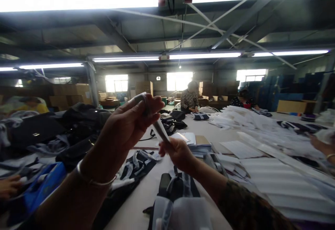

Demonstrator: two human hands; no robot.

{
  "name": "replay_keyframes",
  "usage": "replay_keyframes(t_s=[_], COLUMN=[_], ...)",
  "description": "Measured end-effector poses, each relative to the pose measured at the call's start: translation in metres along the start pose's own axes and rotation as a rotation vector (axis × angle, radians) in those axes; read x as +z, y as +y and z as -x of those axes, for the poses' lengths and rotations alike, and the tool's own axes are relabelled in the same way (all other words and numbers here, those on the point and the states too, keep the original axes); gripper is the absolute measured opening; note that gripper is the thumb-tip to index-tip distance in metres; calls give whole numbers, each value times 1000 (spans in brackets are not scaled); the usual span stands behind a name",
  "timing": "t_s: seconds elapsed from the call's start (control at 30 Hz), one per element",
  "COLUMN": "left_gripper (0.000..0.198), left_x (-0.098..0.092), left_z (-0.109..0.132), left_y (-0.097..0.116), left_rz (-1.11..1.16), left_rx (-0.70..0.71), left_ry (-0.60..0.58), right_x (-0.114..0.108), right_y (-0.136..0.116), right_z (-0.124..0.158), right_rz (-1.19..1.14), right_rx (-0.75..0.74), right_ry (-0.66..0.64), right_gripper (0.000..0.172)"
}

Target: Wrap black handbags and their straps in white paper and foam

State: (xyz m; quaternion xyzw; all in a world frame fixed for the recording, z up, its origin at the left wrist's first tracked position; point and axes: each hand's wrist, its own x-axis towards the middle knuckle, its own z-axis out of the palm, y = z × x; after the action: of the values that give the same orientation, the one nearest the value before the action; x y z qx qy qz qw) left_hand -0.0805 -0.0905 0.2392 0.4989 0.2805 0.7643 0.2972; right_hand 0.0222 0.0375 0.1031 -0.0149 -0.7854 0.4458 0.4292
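My left hand (128, 121), with a bangle at its wrist, is raised in front of me, and a narrow whitish strip (160, 131) runs over its fingers near the thumb. Lower and to the right, my right hand (180, 153) pinches the other end of this strip, so it slants between both hands. Whether the strip is film or a wrapped strap I cannot make out. Below my hands lies a dark bag (171, 184) with straps in clear wrapping. White sheets (187, 212) cover its near part.
Black bags (75, 121) are heaped at left behind a blue bin (47, 184); a co-worker's hand (10, 186) is beside it. White sheets (285, 177) spread across the right, near another person's hand (321, 146). A paper stack (200, 148) lies ahead. Two people sit farther back.
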Motion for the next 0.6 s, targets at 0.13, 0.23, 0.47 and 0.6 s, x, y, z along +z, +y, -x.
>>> replay_keyframes(t_s=[0.13, 0.23, 0.47, 0.6], left_gripper=[17, 23, 41, 13], left_x=[-37, -65, -111, -109], left_z=[-8, 1, 54, 90], left_y=[-40, -71, -129, -148], left_rz=[-312, -778, -1467, -1488], left_rx=[243, 487, 787, 600], left_ry=[106, -8, -592, -705], right_x=[14, 9, -30, -68], right_y=[4, -7, -37, -41], right_z=[58, 83, 93, 71], right_rz=[-206, -395, -683, -369], right_rx=[247, 401, 517, 507], right_ry=[-82, -114, -57, 31], right_gripper=[34, 38, 43, 40])
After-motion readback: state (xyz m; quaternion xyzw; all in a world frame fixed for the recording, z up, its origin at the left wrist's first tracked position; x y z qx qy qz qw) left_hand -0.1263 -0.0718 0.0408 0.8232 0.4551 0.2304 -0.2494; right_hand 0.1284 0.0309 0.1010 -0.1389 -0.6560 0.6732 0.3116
